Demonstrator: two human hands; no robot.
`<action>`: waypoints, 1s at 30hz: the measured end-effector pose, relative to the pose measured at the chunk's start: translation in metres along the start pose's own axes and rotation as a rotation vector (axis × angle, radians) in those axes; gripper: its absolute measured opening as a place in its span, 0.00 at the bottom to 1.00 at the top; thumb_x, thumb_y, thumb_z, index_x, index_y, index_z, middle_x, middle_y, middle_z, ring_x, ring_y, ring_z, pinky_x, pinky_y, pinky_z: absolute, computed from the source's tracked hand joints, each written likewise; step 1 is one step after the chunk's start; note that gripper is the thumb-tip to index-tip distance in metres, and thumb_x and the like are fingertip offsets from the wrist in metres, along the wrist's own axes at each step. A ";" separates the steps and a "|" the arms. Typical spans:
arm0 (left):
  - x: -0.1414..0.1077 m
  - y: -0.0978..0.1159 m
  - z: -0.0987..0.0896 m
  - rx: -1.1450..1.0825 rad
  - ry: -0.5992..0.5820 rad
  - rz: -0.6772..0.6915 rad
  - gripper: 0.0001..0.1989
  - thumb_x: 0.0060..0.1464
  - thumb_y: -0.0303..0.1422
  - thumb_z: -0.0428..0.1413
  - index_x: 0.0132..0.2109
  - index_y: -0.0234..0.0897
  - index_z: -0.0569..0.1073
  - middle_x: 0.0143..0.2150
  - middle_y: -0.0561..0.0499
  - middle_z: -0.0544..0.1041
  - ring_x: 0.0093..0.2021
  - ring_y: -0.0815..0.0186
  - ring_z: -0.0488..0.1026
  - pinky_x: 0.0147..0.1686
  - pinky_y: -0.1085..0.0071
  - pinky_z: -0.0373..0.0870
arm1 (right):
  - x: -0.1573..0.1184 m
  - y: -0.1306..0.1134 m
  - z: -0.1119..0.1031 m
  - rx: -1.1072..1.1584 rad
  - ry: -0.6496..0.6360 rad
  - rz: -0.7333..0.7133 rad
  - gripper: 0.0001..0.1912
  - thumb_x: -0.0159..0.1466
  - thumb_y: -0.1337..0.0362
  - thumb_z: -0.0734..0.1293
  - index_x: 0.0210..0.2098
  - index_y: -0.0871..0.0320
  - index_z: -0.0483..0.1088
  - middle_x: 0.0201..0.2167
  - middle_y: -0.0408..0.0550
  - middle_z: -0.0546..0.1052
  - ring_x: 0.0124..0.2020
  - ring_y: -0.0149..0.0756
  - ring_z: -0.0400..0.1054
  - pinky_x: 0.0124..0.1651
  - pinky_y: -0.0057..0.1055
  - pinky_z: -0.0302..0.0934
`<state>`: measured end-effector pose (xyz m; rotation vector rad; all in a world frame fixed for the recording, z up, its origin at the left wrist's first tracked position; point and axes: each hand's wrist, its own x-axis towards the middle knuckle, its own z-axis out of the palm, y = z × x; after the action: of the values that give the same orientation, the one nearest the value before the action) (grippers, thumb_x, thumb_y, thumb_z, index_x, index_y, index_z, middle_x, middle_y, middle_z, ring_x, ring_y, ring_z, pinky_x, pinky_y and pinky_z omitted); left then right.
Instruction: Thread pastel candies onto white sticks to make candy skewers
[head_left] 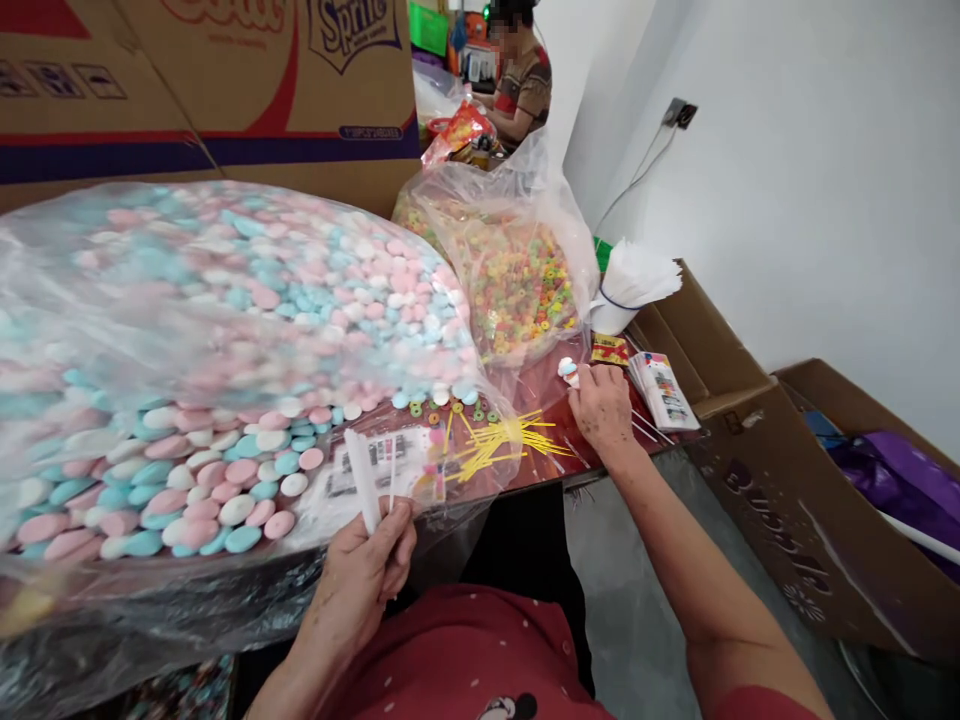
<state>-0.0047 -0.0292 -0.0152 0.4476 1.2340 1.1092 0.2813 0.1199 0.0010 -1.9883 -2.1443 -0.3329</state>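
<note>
My left hand is closed in a pinch on a flat white strip and a thin white stick, both pointing up. Below and behind them lie printed clear wrappers under plastic film. At the right of the table, my right hand has its fingers bunched on the lower end of a small blue-and-white candy shaped like an ice-cream cone. Its fingertips are partly hidden. Between my hands lies a loose pile of yellow sticks, with several ring candies behind it.
A big clear bag spills pastel candies over the left side. Behind stand a bag of ring candies and a large carton. A white cup, printed cards and an open box are at right. Another person sits beyond.
</note>
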 end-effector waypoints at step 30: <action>-0.001 0.013 -0.004 -0.323 0.110 0.148 0.21 0.40 0.45 0.67 0.23 0.34 0.68 0.17 0.59 0.64 0.16 0.78 0.56 0.16 0.79 0.55 | -0.095 -0.202 -0.013 1.161 0.165 -0.591 0.19 0.69 0.59 0.57 0.58 0.56 0.62 0.50 0.57 0.73 0.53 0.46 0.67 0.57 0.49 0.62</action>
<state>-0.0140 -0.0255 -0.0055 0.2360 1.1026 1.4481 0.0873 0.0113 -0.0207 -0.6664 -1.9936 0.5476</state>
